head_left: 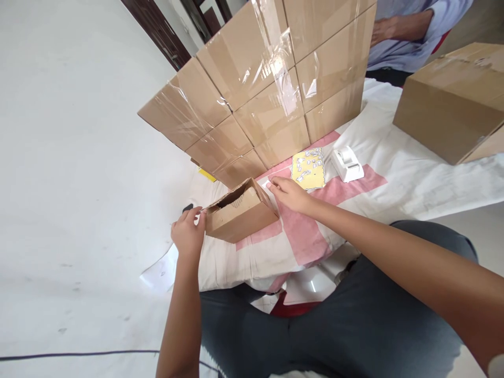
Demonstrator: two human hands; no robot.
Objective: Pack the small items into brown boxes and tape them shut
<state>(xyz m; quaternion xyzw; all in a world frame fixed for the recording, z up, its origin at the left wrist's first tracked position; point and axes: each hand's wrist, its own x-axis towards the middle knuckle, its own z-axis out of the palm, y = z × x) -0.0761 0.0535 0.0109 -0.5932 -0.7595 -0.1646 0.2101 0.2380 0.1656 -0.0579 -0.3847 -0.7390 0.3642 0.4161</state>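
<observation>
A small open cardboard box (239,214) lies on a white and pink cloth (303,236) in front of me. My left hand (188,231) is closed at the box's left end, pinching its flap edge. My right hand (289,193) rests at the box's right top corner, fingers pinched on a thin clear strip that looks like tape. A yellow sheet of small stickers (308,168) lies just beyond my right hand, and a white tape dispenser (346,164) stands beside it.
A wall of taped cardboard boxes (260,89) is stacked behind the small box. A larger cardboard box (452,100) sits at the right. Another person in a light shirt (409,31) sits behind the stack. White floor lies to the left.
</observation>
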